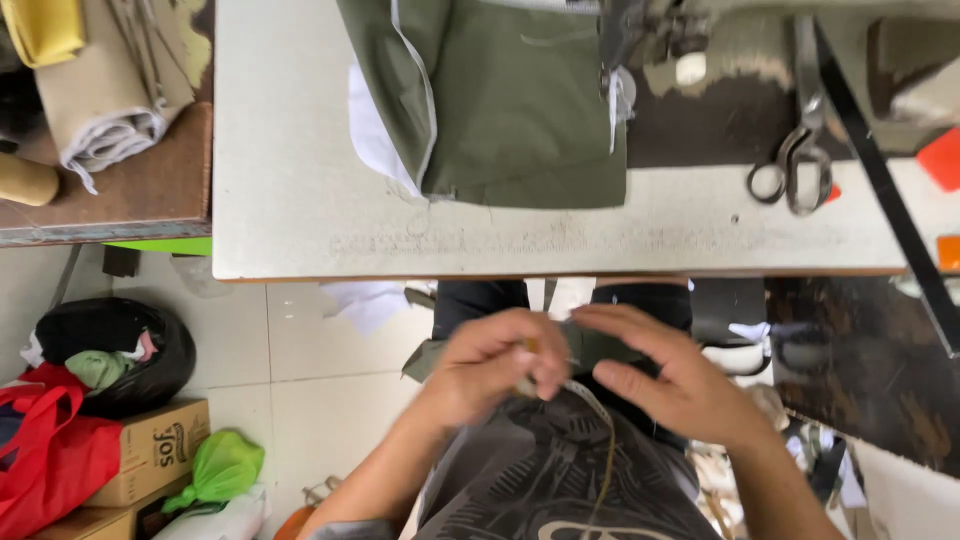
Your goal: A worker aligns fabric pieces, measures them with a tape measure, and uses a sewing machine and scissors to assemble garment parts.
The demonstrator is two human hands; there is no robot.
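A pale sewing table [300,200] over a tiled floor [310,370].
Olive cloth [590,345] was pinched by the curled left hand [490,365] and half-open right hand [665,380]; rags were held in a black basket [115,350].

A single view comes from a camera on the person's head, looking almost straight down over the lap. It sits close above the two hands, left hand [490,365] and right hand [665,375], which fill the lower middle, blurred. The bench [300,200] crosses the upper half, its near edge running left to right just beyond the hands; its far edge lies outside the picture. The tiled floor [310,390] shows at lower left, further below. No second view shares the scene.
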